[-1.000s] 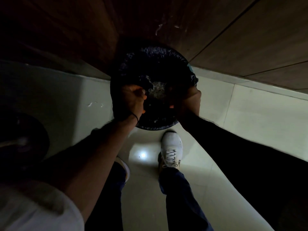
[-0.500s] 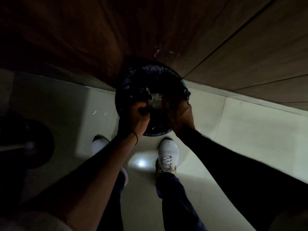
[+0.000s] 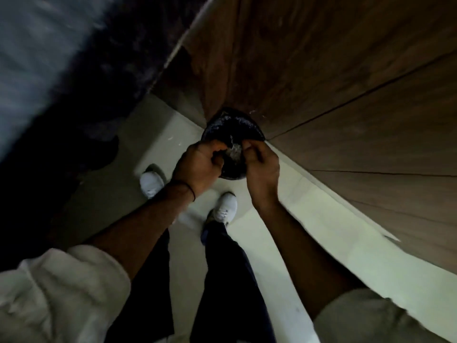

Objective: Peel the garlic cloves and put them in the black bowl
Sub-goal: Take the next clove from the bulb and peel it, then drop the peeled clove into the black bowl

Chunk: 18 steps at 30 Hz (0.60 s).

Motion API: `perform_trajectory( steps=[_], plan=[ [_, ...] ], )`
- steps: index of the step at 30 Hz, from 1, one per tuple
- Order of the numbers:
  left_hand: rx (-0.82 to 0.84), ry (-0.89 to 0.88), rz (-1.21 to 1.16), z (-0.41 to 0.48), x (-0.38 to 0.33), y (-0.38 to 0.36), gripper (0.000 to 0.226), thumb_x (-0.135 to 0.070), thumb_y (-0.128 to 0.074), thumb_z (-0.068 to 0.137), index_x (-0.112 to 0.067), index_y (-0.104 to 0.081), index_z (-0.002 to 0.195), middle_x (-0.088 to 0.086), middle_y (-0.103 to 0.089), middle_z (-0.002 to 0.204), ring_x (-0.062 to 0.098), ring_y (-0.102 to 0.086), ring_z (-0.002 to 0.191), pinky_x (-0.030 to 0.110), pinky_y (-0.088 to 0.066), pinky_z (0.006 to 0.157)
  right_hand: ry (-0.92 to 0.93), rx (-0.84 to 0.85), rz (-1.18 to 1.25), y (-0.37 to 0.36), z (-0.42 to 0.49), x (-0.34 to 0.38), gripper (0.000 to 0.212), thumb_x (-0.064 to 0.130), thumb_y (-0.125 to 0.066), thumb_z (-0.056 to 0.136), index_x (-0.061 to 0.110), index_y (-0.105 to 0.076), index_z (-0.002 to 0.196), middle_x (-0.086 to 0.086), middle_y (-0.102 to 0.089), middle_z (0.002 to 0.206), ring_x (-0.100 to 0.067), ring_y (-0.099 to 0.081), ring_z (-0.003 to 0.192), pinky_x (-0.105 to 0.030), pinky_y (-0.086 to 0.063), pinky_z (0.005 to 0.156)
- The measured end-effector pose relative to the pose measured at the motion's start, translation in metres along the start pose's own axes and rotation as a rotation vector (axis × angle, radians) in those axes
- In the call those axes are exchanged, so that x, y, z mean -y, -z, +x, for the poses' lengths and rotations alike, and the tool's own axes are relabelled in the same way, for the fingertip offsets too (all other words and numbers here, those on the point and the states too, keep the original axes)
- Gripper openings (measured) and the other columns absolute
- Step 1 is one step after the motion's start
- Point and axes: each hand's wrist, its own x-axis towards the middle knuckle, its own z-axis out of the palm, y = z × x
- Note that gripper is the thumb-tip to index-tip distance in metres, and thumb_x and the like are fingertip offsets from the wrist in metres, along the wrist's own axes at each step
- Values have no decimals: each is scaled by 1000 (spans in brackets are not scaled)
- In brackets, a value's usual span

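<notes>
Left sleeve (image 3: 61, 293): pale, rolled up the forearm.
Left shoe (image 3: 151, 180): white, flat on the pale floor (image 3: 321, 231).
Left hand (image 3: 197, 164): above the bin's near rim, fingers curled in, with a dark band (image 3: 190, 190) on the wrist. I cannot tell whether its grip holds anything.
Right shoe (image 3: 225, 210): white, just short of the bin.
Bin (image 3: 230, 127): round and black-lined, on the floor against the wooden panel. Pale scraps (image 3: 235, 153) lie inside it, between the hands.
Right hand (image 3: 262, 167): near the left one, thumb and forefinger drawn together over the scraps. What its grip pinches, if anything, is too dim to see.
Garlic cloves: too dark and blurred to pick out in either hand or in the bin.
Wooden panel (image 3: 346, 70): brown, with seam lines, filling the right side.
</notes>
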Motion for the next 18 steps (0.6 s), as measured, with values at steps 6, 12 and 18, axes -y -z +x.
perform_trajectory(
  steps=[6,12,18],
  plan=[
    [-213,-112,-62,-94,-31,82,31,-10,-56,93,-22,-69,118,-1,-70,113,18,-66,96,30,-54,85,122,144,102,3,-91,94,19,13,-55,97,13,-72,105,-1,-73,105,-17,-67,100,-32,-54,90],
    [-542,-212,-93,-205,-33,172,25,-18,-53,92,-16,-69,110,-5,-66,106,5,-59,87,19,-47,78,217,304,233,-27,-190,179,17,11,-54,100,15,-70,98,-4,-73,96,-9,-66,84,-21,-53,70],
    [-892,-168,-215,-306,21,241,21,-5,-58,94,-19,-69,106,-9,-66,103,0,-59,80,5,-41,68,287,571,317,-98,-288,237,18,11,-55,99,16,-71,92,0,-73,86,-12,-64,78,-26,-50,68]
  ],
)
